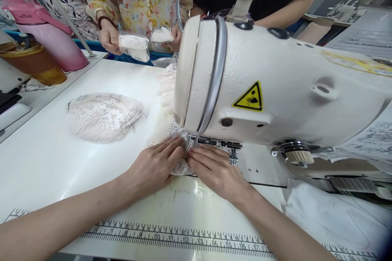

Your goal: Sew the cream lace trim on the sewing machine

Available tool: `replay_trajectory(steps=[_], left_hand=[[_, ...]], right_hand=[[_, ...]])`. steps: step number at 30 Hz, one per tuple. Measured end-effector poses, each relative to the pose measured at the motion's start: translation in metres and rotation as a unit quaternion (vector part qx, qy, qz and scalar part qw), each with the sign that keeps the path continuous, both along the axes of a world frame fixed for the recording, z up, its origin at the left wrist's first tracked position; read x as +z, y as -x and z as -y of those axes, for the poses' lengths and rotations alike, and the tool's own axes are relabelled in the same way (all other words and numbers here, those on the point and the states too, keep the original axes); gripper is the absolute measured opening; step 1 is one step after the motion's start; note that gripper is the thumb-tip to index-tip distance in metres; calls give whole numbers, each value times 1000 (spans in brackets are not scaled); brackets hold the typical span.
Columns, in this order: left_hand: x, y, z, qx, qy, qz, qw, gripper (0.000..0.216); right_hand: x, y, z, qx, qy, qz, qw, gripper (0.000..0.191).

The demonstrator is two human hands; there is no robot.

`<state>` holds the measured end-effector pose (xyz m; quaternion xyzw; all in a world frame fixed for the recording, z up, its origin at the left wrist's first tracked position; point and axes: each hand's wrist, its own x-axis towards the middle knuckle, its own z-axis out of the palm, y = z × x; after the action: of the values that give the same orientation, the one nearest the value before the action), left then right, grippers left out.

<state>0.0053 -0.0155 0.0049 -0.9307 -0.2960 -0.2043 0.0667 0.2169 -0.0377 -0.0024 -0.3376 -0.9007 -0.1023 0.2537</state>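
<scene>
Item 1: white lace piece [180,168], flat on the sewing bed under the needle end of the machine, threads trailing at its near edge. From where I stand, it lies between the two hands: the left fingertips rest on its 9 o'clock side, the right fingertips on its 3 o'clock side, with a strip bare between them.

Item 2: left hand [154,162], palm down, fingers straight and close together, pressing rather than pinching.

Item 3: right hand [219,171], palm down, fingers stretched toward 10 o'clock, laid flat; whether the thumb grips any lace, I cannot tell.

Surroundings, clock taken from the hands, 12 being away from the wearer:

- 2 o'clock: white sewing machine [263,65], yellow warning label [248,97] on its side.
- 12 to 11 o'clock: pale frilled lace [167,85]; joined to Item 1 or separate, unclear.
- 10 o'clock: loose lace piece [104,117], dark thread ends; farther out, pink bottle [50,32] and brown cup [39,61].
- 11 o'clock: co-worker in floral sleeves, holding white fabric pieces [134,47].
- 4 o'clock: white cloth [324,212], rumpled.
- 6 o'clock: printed ruler [183,242] along the table edge.
</scene>
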Motion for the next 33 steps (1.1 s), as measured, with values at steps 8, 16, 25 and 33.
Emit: replay_trajectory(steps=[8, 16, 25, 33], left_hand=[[-4, 1, 2, -9, -13, -20, 1000, 44], [-4, 1, 2, -15, -6, -24, 1000, 45], [-6, 0, -1, -27, 15, -23, 999, 47], [-4, -2, -5, -19, 36, -24, 999, 43]], right_hand=[[5, -6, -5, 6, -13, 14, 1000, 25], [9, -10, -5, -20, -1, 22, 1000, 20], [6, -12, -7, -43, 6, 23, 999, 18], [12, -10, -6, -86, 10, 35, 996, 18]])
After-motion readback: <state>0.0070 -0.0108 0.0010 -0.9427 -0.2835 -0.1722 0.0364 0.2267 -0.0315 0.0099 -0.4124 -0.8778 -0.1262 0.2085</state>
